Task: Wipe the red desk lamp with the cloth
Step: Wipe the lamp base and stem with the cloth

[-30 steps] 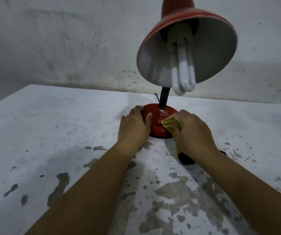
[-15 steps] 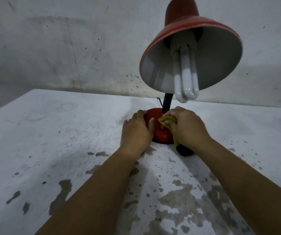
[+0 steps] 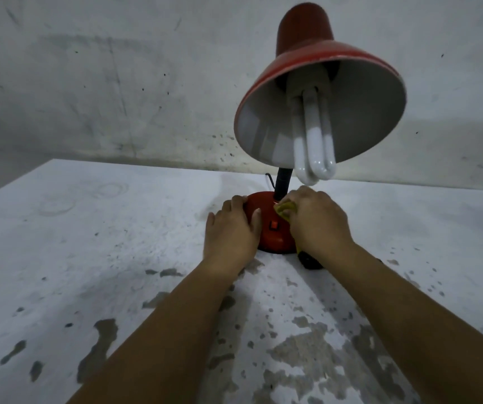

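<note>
Left hand (image 3: 231,228) flat on red lamp (image 3: 272,228) base; right hand (image 3: 319,223) grips yellow cloth (image 3: 285,209).

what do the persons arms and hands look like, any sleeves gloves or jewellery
Both forearms are bare right to the bottom edge of the frame: no sleeves show. The left hand and right hand wear no gloves, and no rings, watch or wristband show on the visible sides.

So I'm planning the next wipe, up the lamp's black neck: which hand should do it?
The right hand. It already grips the cloth at the foot of the neck, so it probably only needs to slide up. The left hand holds no cloth and rests on the base, steadying it.
</note>
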